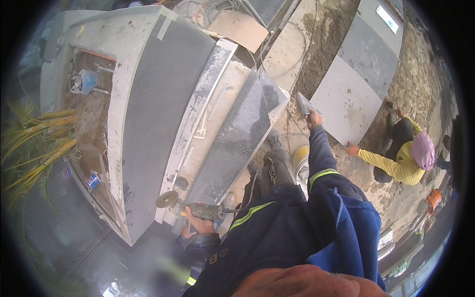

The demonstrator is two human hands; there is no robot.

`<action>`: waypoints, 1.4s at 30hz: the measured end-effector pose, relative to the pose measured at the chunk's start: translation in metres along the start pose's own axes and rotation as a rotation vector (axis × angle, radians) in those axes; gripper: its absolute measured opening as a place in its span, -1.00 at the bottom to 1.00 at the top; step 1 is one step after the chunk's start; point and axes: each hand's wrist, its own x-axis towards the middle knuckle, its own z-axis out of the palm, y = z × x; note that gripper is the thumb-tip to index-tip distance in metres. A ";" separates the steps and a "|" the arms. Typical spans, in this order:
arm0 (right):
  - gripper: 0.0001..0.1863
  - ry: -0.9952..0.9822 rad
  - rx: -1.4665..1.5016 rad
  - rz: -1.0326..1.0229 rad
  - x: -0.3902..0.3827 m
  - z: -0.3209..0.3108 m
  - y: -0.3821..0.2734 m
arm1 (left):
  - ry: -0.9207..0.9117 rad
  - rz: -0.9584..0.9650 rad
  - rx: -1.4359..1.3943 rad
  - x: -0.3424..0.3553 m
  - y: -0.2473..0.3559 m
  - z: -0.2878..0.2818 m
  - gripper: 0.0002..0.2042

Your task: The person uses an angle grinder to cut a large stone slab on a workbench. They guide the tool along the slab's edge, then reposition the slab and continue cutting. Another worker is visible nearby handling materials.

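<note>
The left hand (200, 224) wraps its fingers around an angle grinder (206, 211), a dark slab (225, 148) beyond them; right hand (314, 119) fingers clasp a grey triangular piece (304, 104), a crouching co-worker (408, 161) to their right.

My right hand (315, 119) is covering the handle of the trowel (304, 104). At the lower left, blur is swallowing a person (167, 270), and the upper edge is cutting off the row of grey slabs (365, 62).

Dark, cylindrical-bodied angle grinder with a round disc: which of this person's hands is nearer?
Left: the left hand grips the angle grinder itself. The right hand is well apart, farther forward and to the right, holding a grey triangular piece.
</note>
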 end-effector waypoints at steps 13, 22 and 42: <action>-0.60 -0.354 -0.749 -0.740 0.087 0.184 -0.092 | -0.017 -0.026 0.000 0.013 -0.027 -0.002 -0.55; -0.47 -0.265 -1.218 -1.043 0.005 0.361 -0.119 | 0.027 -0.012 -0.046 0.005 -0.033 -0.010 -0.57; -0.25 -0.459 -1.878 -0.380 -0.098 -0.134 0.056 | 0.056 -0.002 -0.467 0.005 -0.012 -0.066 -0.77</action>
